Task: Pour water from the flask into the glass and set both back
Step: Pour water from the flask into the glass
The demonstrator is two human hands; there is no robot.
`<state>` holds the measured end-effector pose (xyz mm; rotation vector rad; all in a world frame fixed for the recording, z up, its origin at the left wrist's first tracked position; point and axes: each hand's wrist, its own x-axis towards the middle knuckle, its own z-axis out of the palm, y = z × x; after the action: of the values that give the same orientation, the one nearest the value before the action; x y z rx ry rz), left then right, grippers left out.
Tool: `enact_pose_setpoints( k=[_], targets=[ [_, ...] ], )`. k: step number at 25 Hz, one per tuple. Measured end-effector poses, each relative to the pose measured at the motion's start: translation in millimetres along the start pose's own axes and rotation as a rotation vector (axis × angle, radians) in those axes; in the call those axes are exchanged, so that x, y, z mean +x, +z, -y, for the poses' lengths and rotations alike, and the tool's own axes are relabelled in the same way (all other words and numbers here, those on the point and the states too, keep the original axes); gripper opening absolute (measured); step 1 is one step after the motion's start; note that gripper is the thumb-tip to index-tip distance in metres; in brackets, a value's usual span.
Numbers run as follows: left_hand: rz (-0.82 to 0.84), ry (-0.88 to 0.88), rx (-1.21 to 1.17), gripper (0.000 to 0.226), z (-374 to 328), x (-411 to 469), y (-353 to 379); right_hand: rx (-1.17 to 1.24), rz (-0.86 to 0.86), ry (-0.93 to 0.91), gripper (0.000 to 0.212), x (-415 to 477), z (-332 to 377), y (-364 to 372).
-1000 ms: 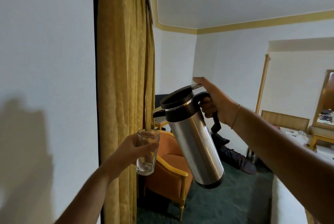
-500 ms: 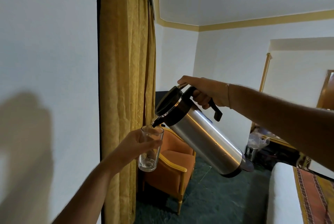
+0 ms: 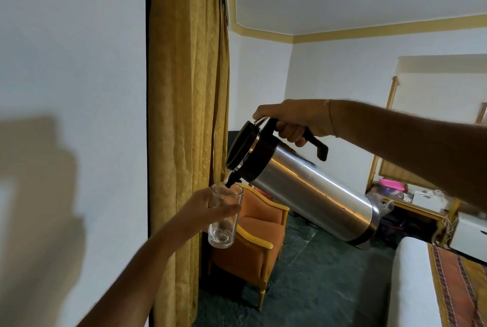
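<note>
Head view: your right hand (image 3: 295,121) is closed around the black handle (image 3: 313,142) of the flask (image 3: 311,192), thumb laid forward over the metal lever by the lid (image 3: 241,146). Flask is tipped steeply, lid end down and toward your left hand, steel base up and out below your right forearm. Its black spout (image 3: 229,181) sits right at the rim of the glass (image 3: 224,216), just over or inside the opening; can't tell if it touches the rim.

Your left hand (image 3: 210,208) is wrapped around the glass at about mid height, fingers (image 3: 232,209) across the near side, holding it close to upright. Both things are held in the air, glass below and left of your right hand. A thin pale streak shows at the spout, too small to say if it's water. Glass looks clear at the bottom; can't read the level.

Behind your left hand: yellow curtain (image 3: 187,115) and an orange armchair (image 3: 258,237) on a dark green floor (image 3: 316,274). Under your right forearm: a white bed edge (image 3: 411,274) and, further back, a low table (image 3: 416,205) with clutter on it. Your arm's shadow falls on the white wall (image 3: 66,89) left of your left arm.
</note>
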<state>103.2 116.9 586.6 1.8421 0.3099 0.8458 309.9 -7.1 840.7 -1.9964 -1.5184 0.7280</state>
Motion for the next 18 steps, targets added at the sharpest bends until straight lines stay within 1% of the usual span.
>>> enact_pose_setpoints(
  k=[2, 8, 13, 18],
  targets=[
    [-0.005, -0.011, -0.002, 0.043, -1, -4, 7, -0.063, 0.0, 0.02, 0.057, 2, 6, 1],
    [-0.025, 0.037, 0.02, 0.04, -7, -10, 21, -0.207, 0.004, 0.046, 0.057, 8, 21, -1],
    [-0.024, 0.019, 0.006, 0.046, -9, -10, 26, -0.256, 0.03, 0.057, 0.057, 8, 29, -5],
    [-0.045, -0.025, 0.036, 0.038, -13, -13, 29, -0.325, 0.063, 0.09, 0.059, 5, 35, 1]
  ],
)
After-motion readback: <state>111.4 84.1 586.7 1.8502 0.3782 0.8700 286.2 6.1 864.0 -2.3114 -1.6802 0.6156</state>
